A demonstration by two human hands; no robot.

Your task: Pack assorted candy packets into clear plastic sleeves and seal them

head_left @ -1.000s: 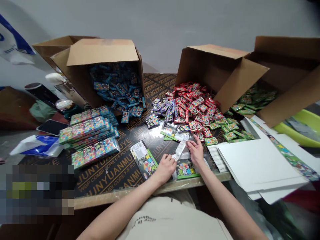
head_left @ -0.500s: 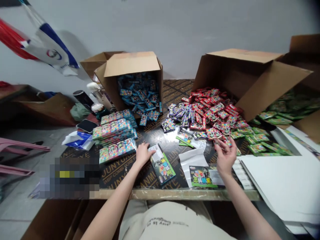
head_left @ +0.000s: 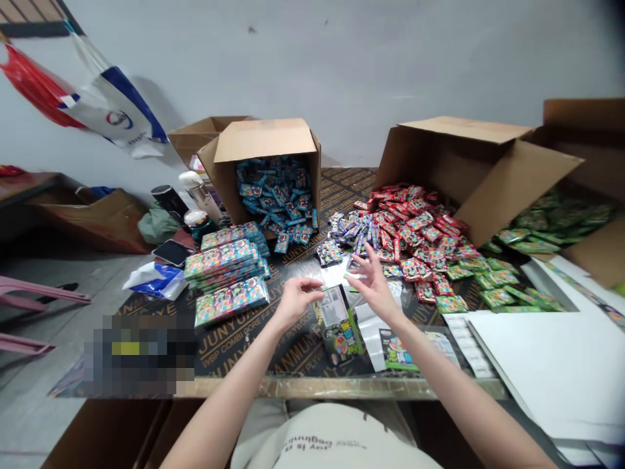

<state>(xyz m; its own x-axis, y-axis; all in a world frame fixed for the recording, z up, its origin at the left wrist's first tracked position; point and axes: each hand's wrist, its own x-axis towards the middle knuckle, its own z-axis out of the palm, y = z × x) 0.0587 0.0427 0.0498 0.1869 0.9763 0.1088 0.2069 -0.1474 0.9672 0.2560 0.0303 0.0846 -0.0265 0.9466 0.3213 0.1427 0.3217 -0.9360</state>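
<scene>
My left hand (head_left: 293, 299) pinches the top of a green and black printed bag (head_left: 339, 322) and holds it up off the dark table (head_left: 234, 339). My right hand (head_left: 374, 283) hovers just right of the bag's mouth with fingers spread, holding nothing I can make out. A second flat printed bag (head_left: 398, 348) and a white backing sheet (head_left: 371, 329) lie below my right wrist. Just beyond the hands lie heaps of small purple packets (head_left: 354, 228), red packets (head_left: 420, 225) and green packets (head_left: 488, 277).
A tipped carton of blue packets (head_left: 273, 189) stands behind stacked filled packs (head_left: 227, 267). A large open carton (head_left: 469, 169) spills the red packets, another carton (head_left: 581, 195) the green. White card sheets (head_left: 547, 365) lie at right. A phone (head_left: 170, 251), cups and bags sit at left.
My left hand has picked the printed bag up from the table and lifted it upright. My right hand has moved left from the packets toward the bag's top.
</scene>
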